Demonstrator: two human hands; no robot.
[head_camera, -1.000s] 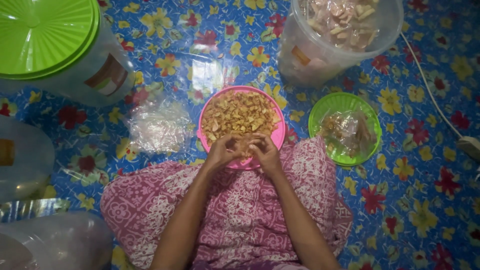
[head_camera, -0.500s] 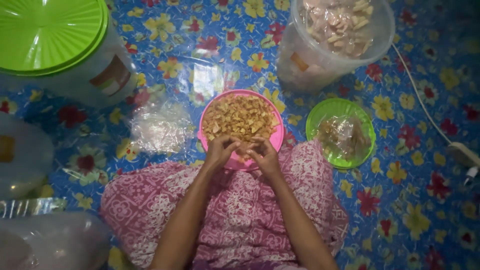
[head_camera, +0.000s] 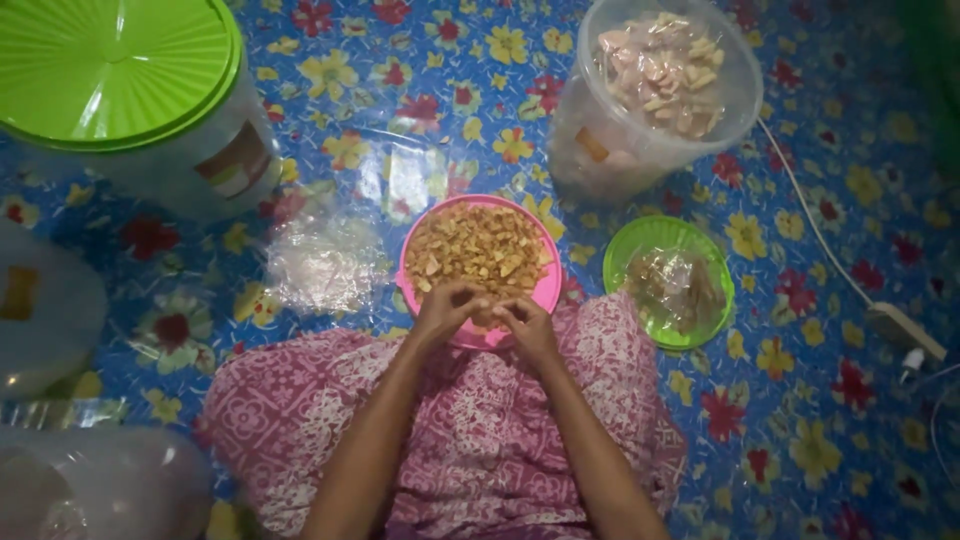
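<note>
I see my left hand (head_camera: 447, 308) and right hand (head_camera: 527, 325), fingertips pressed together, pinching something I cannot make out, over the near rim of a pink bowl (head_camera: 548, 290) of golden chips (head_camera: 478, 255). Right, a green bowl (head_camera: 640, 240) holds plastic-wrapped chips; far right, a clear tub (head_camera: 600, 150) holds pale pieces.

Both hands, the left hand (head_camera: 447, 308) and the right hand (head_camera: 527, 325), meet fingertip to fingertip over the near rim of a pink bowl (head_camera: 545, 292) of golden chips (head_camera: 478, 252). Right of them sits a green bowl (head_camera: 625, 245); beyond it, a clear tub (head_camera: 600, 150). Left lies a crumpled plastic bag (head_camera: 322, 262).
</note>
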